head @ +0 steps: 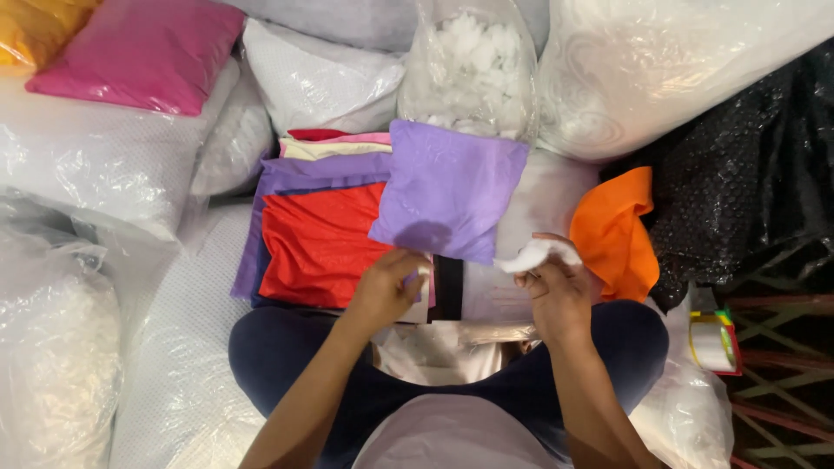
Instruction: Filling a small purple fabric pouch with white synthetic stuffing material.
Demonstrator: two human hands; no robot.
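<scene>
The left hand (387, 287) pinches the near corner of the lilac cushion cover (447, 187), seemingly to hold its mouth open. Just right of the cover, the right hand (556, 291) pinches a white stuffing tuft (534, 254), poised at that opening.

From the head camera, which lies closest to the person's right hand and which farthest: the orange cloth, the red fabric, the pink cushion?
From the right hand:
1. Orange cloth, just beside it, to the right.
2. Red fabric, left, past the other hand.
3. Pink cushion, far upper left.

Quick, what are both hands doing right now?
Left hand: closed on the open edge of the purple cushion cover.
Right hand: closed, holding a tuft of white stuffing.
</scene>
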